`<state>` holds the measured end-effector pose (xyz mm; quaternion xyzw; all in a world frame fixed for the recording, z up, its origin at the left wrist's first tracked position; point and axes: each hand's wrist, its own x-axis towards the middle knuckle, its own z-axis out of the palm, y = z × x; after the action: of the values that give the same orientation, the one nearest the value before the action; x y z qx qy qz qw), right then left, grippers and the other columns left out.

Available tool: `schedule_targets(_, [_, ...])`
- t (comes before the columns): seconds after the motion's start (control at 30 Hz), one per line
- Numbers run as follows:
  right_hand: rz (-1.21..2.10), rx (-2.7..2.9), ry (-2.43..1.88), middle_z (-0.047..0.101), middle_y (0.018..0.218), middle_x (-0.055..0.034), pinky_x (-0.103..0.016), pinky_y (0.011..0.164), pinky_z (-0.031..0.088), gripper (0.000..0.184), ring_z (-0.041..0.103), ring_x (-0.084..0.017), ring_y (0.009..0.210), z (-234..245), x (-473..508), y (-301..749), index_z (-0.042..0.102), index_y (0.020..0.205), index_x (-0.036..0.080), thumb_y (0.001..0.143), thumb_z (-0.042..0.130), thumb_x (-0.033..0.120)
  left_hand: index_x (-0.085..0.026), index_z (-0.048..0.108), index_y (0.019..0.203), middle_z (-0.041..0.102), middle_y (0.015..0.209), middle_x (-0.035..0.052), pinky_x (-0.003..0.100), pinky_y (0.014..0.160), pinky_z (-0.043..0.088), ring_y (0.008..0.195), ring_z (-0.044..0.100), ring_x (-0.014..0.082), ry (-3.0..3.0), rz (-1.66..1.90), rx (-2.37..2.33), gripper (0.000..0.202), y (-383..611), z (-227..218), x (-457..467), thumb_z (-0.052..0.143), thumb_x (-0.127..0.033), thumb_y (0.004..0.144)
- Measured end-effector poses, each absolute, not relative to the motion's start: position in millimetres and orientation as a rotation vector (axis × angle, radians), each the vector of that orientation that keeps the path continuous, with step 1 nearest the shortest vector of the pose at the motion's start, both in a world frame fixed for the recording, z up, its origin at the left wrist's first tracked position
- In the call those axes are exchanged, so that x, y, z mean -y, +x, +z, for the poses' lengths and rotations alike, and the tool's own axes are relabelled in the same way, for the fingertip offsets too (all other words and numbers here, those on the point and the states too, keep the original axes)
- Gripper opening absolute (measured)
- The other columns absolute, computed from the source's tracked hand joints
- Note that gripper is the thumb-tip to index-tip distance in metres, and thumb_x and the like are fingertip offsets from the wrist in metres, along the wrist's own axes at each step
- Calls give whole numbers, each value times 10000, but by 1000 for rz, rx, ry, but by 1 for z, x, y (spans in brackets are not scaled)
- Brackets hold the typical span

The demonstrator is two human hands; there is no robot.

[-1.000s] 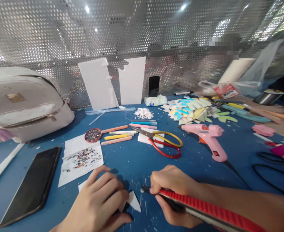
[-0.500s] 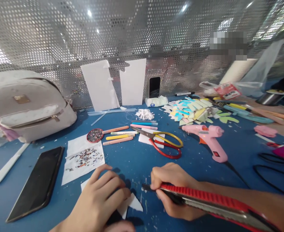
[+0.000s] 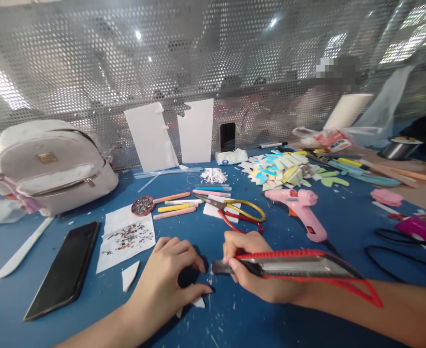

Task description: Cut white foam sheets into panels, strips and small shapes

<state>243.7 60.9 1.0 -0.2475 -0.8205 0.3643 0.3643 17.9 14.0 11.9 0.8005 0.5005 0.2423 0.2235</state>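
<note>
My right hand (image 3: 251, 270) grips a red utility knife (image 3: 300, 266), its blade tip pointing left at the blue table (image 3: 307, 319). My left hand (image 3: 169, 275) presses down with curled fingers on a small white foam piece (image 3: 198, 302), mostly hidden under the palm. A cut-off white scrap (image 3: 130, 275) lies just left of that hand. Red-and-yellow scissors (image 3: 238, 212) sit right behind my right hand.
A black phone (image 3: 66, 268) and a white paper with glitter (image 3: 125, 237) lie at the left, a beige backpack (image 3: 49, 166) behind. Pens (image 3: 176, 207), a pink glue gun (image 3: 300, 208), coloured foam scraps (image 3: 281, 169), white boards (image 3: 172, 133) and black cables (image 3: 397, 246) surround the spot.
The knife has swung so its body lies level across my right forearm. My left hand slid right along the foam piece, and a white scrap now lies uncovered at its left.
</note>
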Motion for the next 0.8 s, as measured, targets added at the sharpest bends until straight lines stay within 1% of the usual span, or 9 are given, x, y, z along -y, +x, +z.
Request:
schedule_targets(0.07, [1026, 2050, -665, 557, 630, 34, -260, 586, 422, 162, 532, -114, 528, 1, -63, 245, 463, 760, 213, 908, 521, 244, -251, 693, 819, 696, 878, -50, 340, 805, 293, 857, 599, 196, 2172, 621, -1405, 248, 24, 14, -16, 886, -372, 720])
schedule_targets(0.2, [1231, 1899, -653, 547, 604, 34, -224, 483, 377, 253, 489, -99, 477, 8, -66, 244, 448, 763, 216, 978, 489, 343, -266, 712, 788, 701, 863, -67, 335, 810, 291, 858, 609, 177, 2132, 579, -1416, 203, 32, 16, -19, 894, -315, 715])
schedule_targets(0.33, [1300, 1807, -670, 553, 577, 38, -207, 445, 350, 257, 441, -79, 430, 16, -68, 242, 454, 757, 213, 969, 507, 349, -281, 721, 752, 703, 854, -87, 336, 841, 290, 873, 616, 155, 2089, 560, -1442, 155, 31, 14, -20, 857, -206, 759])
schedule_targets(0.47, [1321, 1791, -662, 553, 565, 37, -200, 434, 339, 265, 431, -75, 424, 17, -69, 242, 456, 740, 211, 955, 527, 348, -293, 734, 736, 705, 850, -88, 345, 858, 295, 874, 626, 154, 2063, 546, -1462, 170, 27, 14, -23, 836, -162, 772])
schedule_targets(0.7, [1307, 1822, -656, 546, 569, 35, -198, 437, 345, 283, 439, -80, 431, 16, -69, 243, 458, 745, 209, 949, 557, 380, -279, 742, 751, 707, 860, -55, 343, 826, 318, 864, 628, 159, 2182, 543, -1406, 120, 23, 14, -24, 807, -206, 820])
schedule_targets(0.8, [1283, 1843, -629, 545, 569, 34, -212, 472, 372, 264, 458, -95, 458, 14, -68, 243, 452, 760, 214, 956, 533, 372, -255, 734, 769, 711, 861, -35, 347, 845, 355, 856, 632, 164, 2280, 581, -1369, 116, 17, 21, -34, 766, -175, 846])
